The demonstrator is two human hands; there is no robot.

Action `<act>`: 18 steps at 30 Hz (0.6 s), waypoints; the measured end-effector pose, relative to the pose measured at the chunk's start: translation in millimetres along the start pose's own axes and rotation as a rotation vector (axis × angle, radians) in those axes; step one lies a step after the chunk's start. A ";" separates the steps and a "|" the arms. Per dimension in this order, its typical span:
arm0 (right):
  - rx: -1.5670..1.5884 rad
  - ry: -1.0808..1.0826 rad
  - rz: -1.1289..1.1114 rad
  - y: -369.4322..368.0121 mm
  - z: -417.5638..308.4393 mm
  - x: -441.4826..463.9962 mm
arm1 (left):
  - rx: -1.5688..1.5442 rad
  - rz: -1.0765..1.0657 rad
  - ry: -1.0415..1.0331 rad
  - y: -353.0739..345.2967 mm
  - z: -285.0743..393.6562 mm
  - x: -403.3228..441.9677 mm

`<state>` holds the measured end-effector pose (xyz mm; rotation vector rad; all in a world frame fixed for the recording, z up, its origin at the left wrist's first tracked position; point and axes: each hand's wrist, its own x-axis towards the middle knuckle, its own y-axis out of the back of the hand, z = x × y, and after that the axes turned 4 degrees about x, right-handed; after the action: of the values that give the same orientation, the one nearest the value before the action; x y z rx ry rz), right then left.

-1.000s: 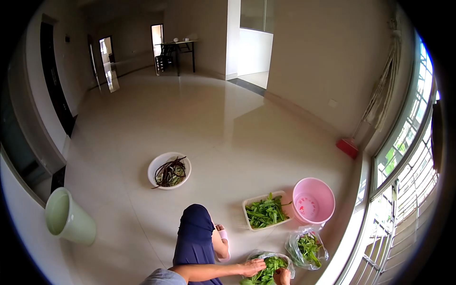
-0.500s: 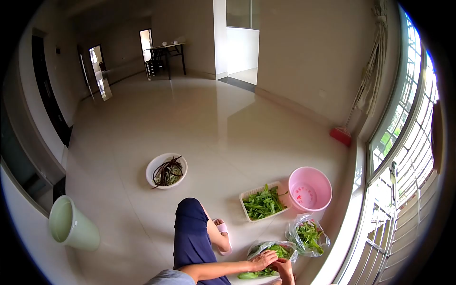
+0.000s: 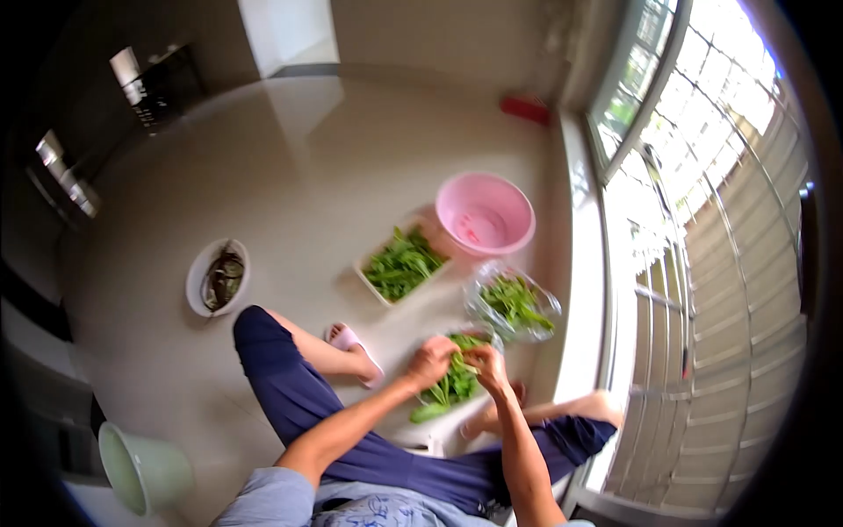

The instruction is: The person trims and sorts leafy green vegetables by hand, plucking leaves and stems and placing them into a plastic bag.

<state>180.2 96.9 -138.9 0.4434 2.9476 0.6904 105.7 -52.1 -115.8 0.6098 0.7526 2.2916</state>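
Observation:
Both hands are close together over a pile of leafy greens (image 3: 455, 386) lying on a plastic bag between my feet. My left hand (image 3: 432, 360) is closed, its fingers pinched on the greens. Beside it on the right, my right hand (image 3: 486, 364) is closed too, with a pale green stem at its fingertips. A second clear bag of greens (image 3: 514, 303) lies just beyond. Farther off, a cream rectangular basket (image 3: 386, 303) holds more leafy greens. Motion blur hides the fine detail at the fingertips.
A pink basin (image 3: 486, 215) stands behind the bags. A white bowl (image 3: 195, 281) with dark long beans or stems sits at the left, and a pale green bucket (image 3: 145, 470) at the lower left. The window ledge (image 3: 580, 263) and barred window run along the right. A red dustpan (image 3: 525, 109) lies by the wall.
The view has tilted down and turned right, so both knees now show. My hands have come up off the pile, with a stem between them.

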 end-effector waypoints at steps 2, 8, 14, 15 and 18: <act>0.045 -0.053 -0.010 9.6 -37.1 -3.6 | -0.059 0.026 0.073 6.2 8.5 -0.6; 0.081 -0.002 0.058 3.6 -31.9 -5.8 | -0.132 0.025 0.113 10.8 5.5 -17.1; 0.164 -0.079 0.059 12.7 -49.6 -5.4 | -0.367 -0.040 0.231 16.0 -6.3 -12.2; 0.230 -0.083 0.069 10.3 -44.0 -4.0 | -0.434 -0.065 0.237 21.9 -0.7 -8.0; 0.422 -0.192 0.008 8.4 -37.1 -2.4 | -0.527 -0.116 0.239 32.4 5.1 1.7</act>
<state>179.3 87.7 -101.9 0.5163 2.8946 0.0135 93.7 -69.6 -90.6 0.0496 0.2519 2.3401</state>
